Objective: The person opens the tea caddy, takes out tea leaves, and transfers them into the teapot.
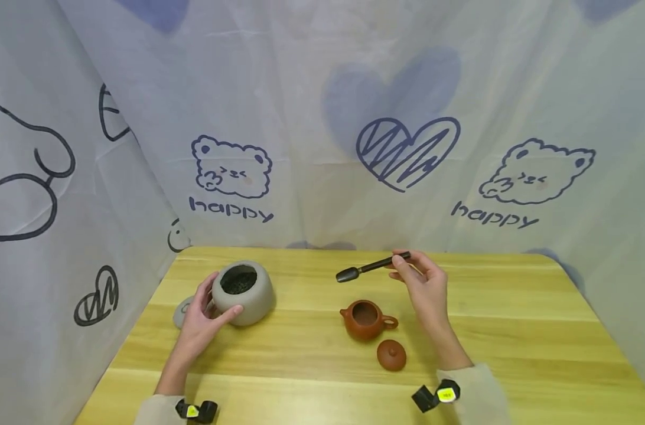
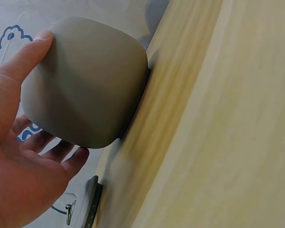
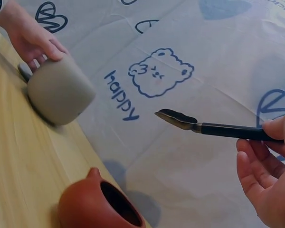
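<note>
My left hand [image 1: 204,321] grips the side of a round grey jar [image 1: 259,304], fingers on its far left and thumb across the front. Dark loose tea leaves [image 1: 239,281] show inside its mouth. In the left wrist view the jar [image 2: 85,85] is tilted relative to the frame. My right hand [image 1: 424,288] pinches the black handle of a small scoop [image 1: 348,274], held above and behind a brown clay teapot [image 1: 362,330] with no lid on it. In the right wrist view the scoop's bowl [image 3: 176,118] faces up; whether it holds leaves I cannot tell.
The teapot's lid [image 1: 391,355] lies on the wooden table [image 1: 301,366], just in front of the pot's handle. A grey jar lid [image 1: 182,311] lies left of the jar, partly behind my left hand. A printed cloth [image 1: 312,195] hangs behind the table and on its left.
</note>
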The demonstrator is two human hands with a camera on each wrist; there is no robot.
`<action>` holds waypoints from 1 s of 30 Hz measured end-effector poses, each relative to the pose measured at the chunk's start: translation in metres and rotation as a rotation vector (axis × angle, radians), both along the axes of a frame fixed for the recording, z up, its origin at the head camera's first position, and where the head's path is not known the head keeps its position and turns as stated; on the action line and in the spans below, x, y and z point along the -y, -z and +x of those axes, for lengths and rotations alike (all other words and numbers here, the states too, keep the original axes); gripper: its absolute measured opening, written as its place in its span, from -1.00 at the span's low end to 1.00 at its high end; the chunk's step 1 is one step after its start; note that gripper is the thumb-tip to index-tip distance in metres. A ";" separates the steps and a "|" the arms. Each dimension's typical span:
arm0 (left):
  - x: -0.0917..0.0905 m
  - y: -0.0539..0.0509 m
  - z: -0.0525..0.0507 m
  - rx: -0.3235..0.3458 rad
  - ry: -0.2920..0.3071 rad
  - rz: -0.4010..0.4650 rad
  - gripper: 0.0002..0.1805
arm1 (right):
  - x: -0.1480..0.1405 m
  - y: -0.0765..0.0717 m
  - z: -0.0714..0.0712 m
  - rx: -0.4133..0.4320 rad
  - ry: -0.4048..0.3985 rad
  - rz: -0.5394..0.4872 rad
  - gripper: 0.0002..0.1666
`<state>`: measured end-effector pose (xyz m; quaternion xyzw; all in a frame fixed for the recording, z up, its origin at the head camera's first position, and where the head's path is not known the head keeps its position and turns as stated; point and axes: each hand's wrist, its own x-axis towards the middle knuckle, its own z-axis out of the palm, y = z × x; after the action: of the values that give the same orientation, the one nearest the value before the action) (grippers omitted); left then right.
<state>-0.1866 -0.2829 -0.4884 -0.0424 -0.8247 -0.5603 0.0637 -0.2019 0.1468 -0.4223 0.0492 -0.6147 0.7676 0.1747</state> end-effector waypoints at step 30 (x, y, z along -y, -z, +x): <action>-0.001 0.000 0.001 -0.013 -0.005 -0.001 0.06 | 0.105 -0.008 -0.024 -0.078 -0.190 0.011 -0.73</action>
<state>-0.1858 -0.2818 -0.4882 -0.0439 -0.8248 -0.5593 0.0705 -0.2263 0.0414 -0.4148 0.1381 -0.6041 0.7749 0.1244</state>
